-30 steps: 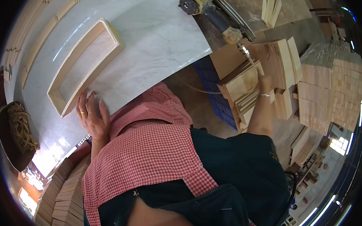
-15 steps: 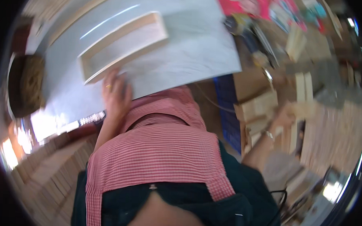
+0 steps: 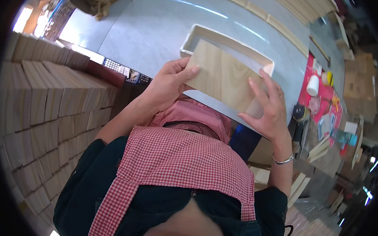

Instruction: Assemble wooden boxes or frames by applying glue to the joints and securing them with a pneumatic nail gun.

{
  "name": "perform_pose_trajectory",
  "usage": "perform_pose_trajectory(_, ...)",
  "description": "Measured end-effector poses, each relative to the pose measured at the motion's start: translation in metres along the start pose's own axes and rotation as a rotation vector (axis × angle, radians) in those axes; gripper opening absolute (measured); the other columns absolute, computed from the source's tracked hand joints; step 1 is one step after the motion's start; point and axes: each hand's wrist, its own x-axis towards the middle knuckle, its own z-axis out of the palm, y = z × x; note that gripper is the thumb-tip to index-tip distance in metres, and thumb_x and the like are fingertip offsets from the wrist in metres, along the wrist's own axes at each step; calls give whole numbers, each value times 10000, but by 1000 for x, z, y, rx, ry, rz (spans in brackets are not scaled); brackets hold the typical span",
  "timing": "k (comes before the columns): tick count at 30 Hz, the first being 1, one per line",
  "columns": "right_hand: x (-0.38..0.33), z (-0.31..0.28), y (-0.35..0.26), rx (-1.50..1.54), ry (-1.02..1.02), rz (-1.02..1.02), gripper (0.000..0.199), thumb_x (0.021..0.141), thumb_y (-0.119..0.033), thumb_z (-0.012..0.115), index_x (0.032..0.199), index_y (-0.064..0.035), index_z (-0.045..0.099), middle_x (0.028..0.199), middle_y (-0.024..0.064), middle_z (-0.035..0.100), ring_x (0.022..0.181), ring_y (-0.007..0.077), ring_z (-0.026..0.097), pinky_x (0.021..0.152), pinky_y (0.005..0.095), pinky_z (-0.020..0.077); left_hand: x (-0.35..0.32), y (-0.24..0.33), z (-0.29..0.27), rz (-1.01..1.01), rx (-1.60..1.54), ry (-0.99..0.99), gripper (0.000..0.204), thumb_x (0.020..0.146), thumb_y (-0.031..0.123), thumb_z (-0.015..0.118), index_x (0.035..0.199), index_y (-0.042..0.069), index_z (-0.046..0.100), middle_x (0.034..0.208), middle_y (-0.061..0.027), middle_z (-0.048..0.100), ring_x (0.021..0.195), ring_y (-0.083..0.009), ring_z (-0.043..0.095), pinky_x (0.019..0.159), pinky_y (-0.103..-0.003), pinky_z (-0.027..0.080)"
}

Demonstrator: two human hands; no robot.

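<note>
Your left hand [image 3: 168, 84] clamps one end of one wooden board [image 3: 220, 75]; your right hand [image 3: 272, 108] spreads at the other, whether gripping I can't tell. Just beyond both, one wooden frame [image 3: 265, 64] lies on the grey tabletop [image 3: 137, 35]; the room's wooden blocks [image 3: 42, 86] stand stacked leftward.

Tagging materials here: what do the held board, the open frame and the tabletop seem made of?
Held board: wood, seemingly unvarnished; matt, pale face with visible grain.
Open frame: probably pale wood too, judging by its cream colour; finish unclear.
Tabletop: smooth, rather glossy grey surface reflecting bright streaks; laminate or stone, I can't tell.
</note>
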Motion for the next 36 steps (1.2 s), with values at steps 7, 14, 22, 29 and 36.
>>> perform_pose_trajectory(7, 74, 1, 24, 11, -74, -136, 840, 642, -226, 881, 1413, -97, 572, 1462, 134, 512, 1285, 328, 500, 1101, 425, 398, 12, 29, -33, 90, -121, 182, 379, 1003, 106, 612, 1338, -62, 559, 1091, -119, 670, 881, -192, 674, 789, -267, 574)
perform_pose_trajectory(14, 102, 3, 51, -52, -94, -77, 801, 639, -260, 878, 1379, -111, 611, 1439, 105, 545, 1267, 310, 513, 1106, 422, 383, 38, 23, -74, 422, 958, 363, 299, 900, 99, 728, 1161, -45, 699, 974, -96, 689, 799, -155, 630, 714, -250, 526)
perform_pose_trajectory(22, 104, 16, 56, -105, -165, -46, 773, 645, -300, 881, 1353, -112, 633, 1425, 100, 563, 1249, 292, 536, 1128, 429, 362, 48, 17, -60, 447, 1246, 398, 225, 824, 120, 746, 1024, 24, 782, 903, -75, 711, 774, -187, 641, 753, -334, 522)
perform_pose_trajectory(29, 95, 27, 55, -129, -172, -41, 776, 684, -308, 863, 1383, -103, 597, 1433, 95, 560, 1277, 280, 539, 1161, 440, 329, 49, 15, -64, 587, 1561, 378, 189, 865, 187, 711, 984, 67, 795, 949, -54, 714, 825, -205, 636, 864, -366, 445)
perform_pose_trajectory(36, 89, 38, 57, -153, -175, -14, 781, 696, -310, 858, 1396, -107, 576, 1425, 91, 565, 1282, 263, 546, 1204, 465, 289, 46, 16, -58, 705, 1763, 375, 169, 912, 194, 655, 930, 95, 792, 959, -50, 710, 852, -211, 625, 921, -382, 396)
